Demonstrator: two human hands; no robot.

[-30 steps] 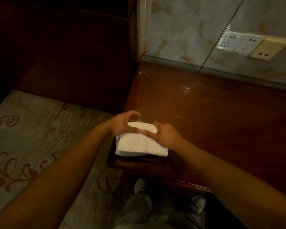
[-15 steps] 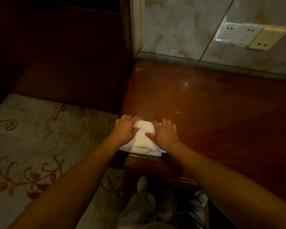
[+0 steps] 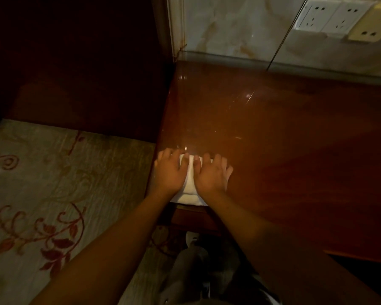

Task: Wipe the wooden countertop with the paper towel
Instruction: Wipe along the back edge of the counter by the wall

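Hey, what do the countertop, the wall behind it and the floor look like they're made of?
Countertop: likely wood under glossy varnish; reddish-brown with sharp light glints. Wall: marble or marble-look tile, polished; cream veining, a thin seam. Floor: probably carpet; matte, ribbed texture with red vine pattern.

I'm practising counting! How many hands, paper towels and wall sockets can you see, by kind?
2 hands: left hand and right hand, both flat on the towel
1 paper towel
2 white wall sockets
1 yellowish wall socket
Total: 6
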